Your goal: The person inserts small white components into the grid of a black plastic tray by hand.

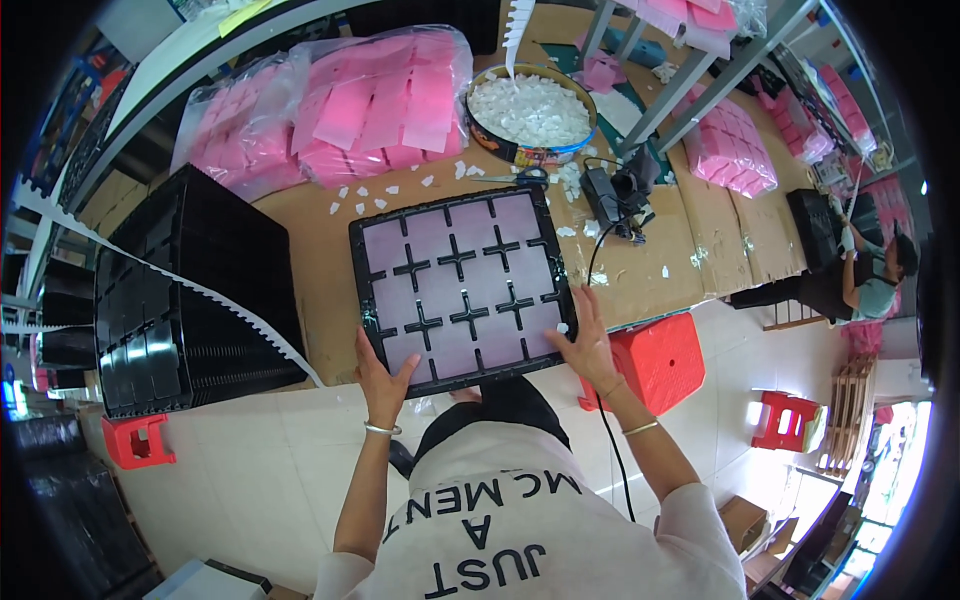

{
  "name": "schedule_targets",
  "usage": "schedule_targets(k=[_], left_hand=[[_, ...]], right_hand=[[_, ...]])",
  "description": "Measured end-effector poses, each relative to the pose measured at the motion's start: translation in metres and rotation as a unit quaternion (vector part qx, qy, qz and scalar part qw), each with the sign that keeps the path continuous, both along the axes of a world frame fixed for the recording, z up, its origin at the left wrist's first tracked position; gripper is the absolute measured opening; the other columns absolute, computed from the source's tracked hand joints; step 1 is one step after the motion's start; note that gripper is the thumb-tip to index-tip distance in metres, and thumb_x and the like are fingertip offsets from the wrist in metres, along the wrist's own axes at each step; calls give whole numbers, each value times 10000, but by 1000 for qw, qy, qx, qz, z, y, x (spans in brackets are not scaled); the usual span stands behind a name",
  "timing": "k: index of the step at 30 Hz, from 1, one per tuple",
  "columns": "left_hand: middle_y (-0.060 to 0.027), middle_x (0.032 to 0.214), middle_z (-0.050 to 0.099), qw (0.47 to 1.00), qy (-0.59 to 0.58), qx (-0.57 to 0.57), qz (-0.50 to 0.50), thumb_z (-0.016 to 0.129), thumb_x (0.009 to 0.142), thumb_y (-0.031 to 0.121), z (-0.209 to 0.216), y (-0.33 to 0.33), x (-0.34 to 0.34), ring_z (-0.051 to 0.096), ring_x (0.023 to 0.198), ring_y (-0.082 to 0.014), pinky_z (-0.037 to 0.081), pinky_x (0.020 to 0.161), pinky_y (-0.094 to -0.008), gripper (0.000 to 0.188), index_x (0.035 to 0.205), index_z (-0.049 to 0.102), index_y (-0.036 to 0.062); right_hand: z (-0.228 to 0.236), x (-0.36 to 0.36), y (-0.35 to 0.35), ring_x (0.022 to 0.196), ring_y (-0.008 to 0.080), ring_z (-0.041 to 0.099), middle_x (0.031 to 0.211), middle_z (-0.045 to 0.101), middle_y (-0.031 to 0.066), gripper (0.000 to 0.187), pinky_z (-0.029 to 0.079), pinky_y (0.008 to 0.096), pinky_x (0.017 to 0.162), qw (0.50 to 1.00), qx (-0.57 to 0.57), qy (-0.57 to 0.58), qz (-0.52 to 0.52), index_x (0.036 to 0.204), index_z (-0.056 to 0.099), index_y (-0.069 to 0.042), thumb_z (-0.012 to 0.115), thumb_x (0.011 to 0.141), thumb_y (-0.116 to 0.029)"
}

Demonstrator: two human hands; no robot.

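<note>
Head view: the workpiece, a black tray (pixel 485 376) with cross-shaped dividers, is at the front of the brown table (pixel 325 290), directly before the person, its near edge projecting past the table edge. Pale lilac material shows in the compartments between the dividers. The left hand (pixel 382 385) grips the near left corner, thumb over the rim and fingers along the outer side. The right hand (pixel 590 345) holds the right side near the near corner, thumb toward the inner edge and fingers extended along the outside. Whether the tray rests on the table or is slightly raised cannot be determined from this angle. To the left stands a stack of black trays (pixel 230 290), apart from the held one; beyond the far edge lie scattered white pieces (pixel 427 181), scissors (pixel 533 177) and a round container (pixel 530 155) filled with similar pieces. A black device (pixel 612 195) with a cable sits to the right. The step in hand is judged to be positioning or carrying the tray with a two-handed grip. The next move appears to call for keeping both sides level and supporting the overhanging edge, so that the contents do not shift; clearance from the nearby scissors and cable should be maintained.
</note>
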State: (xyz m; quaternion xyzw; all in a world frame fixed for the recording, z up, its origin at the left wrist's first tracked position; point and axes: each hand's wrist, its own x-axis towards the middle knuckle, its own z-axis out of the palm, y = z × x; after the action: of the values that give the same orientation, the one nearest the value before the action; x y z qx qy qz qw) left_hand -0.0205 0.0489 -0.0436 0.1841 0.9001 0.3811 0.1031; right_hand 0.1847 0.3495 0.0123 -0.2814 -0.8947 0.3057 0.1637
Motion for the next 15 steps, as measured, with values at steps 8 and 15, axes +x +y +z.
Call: schedule_targets(k=[8, 15], left_hand=[[-247, 1568, 295, 983, -106, 136, -67, 830, 722, 113, -6, -10, -17, 354, 1423, -359, 288, 1180, -384, 1177, 1588, 37, 31], [-222, 1606, 212, 962, -196, 153, -110, 814, 668, -17, 2, -16, -25, 302, 1447, -302, 261, 1191, -368, 1294, 1591, -87, 82]], right_hand=[[-21, 13, 24, 1495, 354, 251, 1613, 271, 173, 1014, 245, 395, 1209, 977, -189, -14, 96, 1586, 194, -118, 787, 765, -85], [-17, 6, 8, 1497, 315, 258, 1608, 294, 168, 949, 185, 373, 1228, 983, -177, 2, 39, 1592, 175, -99, 686, 803, 30]])
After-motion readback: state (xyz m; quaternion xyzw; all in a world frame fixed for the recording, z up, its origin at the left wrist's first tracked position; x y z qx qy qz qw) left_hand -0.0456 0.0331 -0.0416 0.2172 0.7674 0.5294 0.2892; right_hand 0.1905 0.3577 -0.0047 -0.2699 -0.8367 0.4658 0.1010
